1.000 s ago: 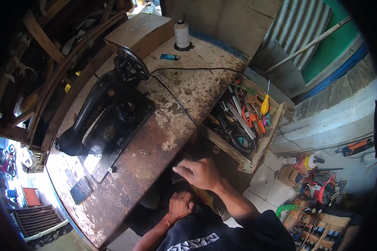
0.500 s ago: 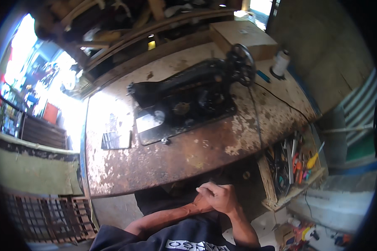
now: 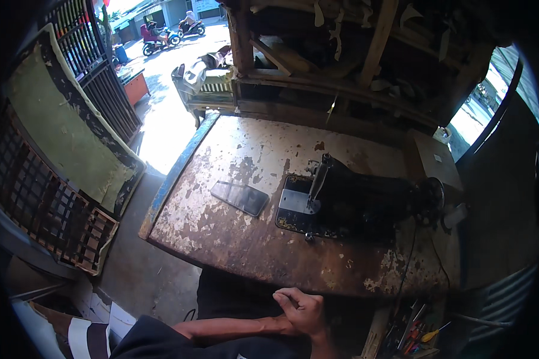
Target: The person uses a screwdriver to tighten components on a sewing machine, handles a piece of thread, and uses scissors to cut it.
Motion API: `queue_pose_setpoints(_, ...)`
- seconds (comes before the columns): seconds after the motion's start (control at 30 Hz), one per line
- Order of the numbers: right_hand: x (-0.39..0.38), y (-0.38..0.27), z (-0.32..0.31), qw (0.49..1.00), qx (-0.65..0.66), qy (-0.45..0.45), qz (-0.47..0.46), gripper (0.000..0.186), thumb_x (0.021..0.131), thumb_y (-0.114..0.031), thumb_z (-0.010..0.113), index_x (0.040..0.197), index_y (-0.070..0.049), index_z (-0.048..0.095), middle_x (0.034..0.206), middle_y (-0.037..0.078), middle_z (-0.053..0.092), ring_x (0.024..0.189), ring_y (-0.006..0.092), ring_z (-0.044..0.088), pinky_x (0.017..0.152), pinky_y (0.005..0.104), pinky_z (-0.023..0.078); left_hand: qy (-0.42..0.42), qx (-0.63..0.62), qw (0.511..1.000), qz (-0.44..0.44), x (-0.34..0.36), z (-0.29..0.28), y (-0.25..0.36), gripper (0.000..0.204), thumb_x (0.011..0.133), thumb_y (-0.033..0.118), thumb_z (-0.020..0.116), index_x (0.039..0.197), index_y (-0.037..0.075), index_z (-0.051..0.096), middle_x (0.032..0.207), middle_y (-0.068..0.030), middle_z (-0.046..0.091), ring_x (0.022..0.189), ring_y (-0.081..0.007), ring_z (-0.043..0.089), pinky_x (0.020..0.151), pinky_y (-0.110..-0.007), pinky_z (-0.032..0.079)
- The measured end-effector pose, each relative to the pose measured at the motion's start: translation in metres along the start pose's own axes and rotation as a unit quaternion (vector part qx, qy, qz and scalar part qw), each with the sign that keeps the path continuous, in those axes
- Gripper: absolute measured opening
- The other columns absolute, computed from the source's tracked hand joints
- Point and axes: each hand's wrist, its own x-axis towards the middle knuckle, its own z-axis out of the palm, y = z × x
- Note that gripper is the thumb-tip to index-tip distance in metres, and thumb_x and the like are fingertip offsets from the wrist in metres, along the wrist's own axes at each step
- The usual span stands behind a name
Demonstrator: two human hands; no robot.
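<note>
My right hand [image 3: 300,308] is closed with curled fingers just below the table's front edge; whether anything is inside them is unclear. My left hand [image 3: 286,325] lies beneath it, crossed at the wrist, its fingers hidden. Beyond them on the worn wooden table [image 3: 215,239] stands a black sewing machine [image 3: 371,197] with a handwheel at its right end. A dark phone [image 3: 239,196] lies flat left of the machine. An open drawer of tools [image 3: 413,332], including a yellow-handled screwdriver, is right of my hands.
A dark wooden rack [image 3: 311,78] backs the table. At left stand a worn padded panel [image 3: 72,131] and a metal gate [image 3: 96,78]. People on scooters [image 3: 156,39] are outside in the street. A white thread cone [image 3: 455,215] and box [image 3: 437,155] sit at the table's right.
The view has swung left and up, bringing the street and gate into sight. My right hand has come down from a raised position onto my left hand and stays there.
</note>
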Motion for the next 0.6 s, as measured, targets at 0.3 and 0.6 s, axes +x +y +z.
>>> queue_pose_setpoints(0.3, 0.018, 0.027, -0.007, 0.968, -0.016, 0.234, 0.088, 0.017, 0.093, -0.02, 0.08, 0.1, -0.005, 0.078, 0.077, 0.007, 0.076, 0.067, 0.009, 0.07, 0.062, 0.027, 0.054, -0.28, -0.087, 0.937, 0.192, -0.031, -0.356, 0.129, 0.032, 0.102, 0.027, 0.067, 0.12, 0.001, 0.067, 0.113, -0.0169, 0.071, 0.108, -0.0343, 0.068, 0.093, -0.045, 0.053)
queue_pose_setpoints(0.6, 0.051, 0.036, -0.017, 0.959, -0.09, 0.239, 0.119, 0.022, 0.097, -0.03, 0.076, 0.105, -0.009, 0.078, 0.089, 0.011, 0.078, 0.079, 0.0221, 0.076, 0.07, 0.0332, 0.057, 0.409, 0.149, 0.899, -0.044, 0.167, -0.61, 0.053, 0.023, 0.093, 0.022, 0.071, 0.109, 0.006, 0.076, 0.091, -0.0165, 0.075, 0.086, -0.0262, 0.074, 0.08, -0.04, 0.057)
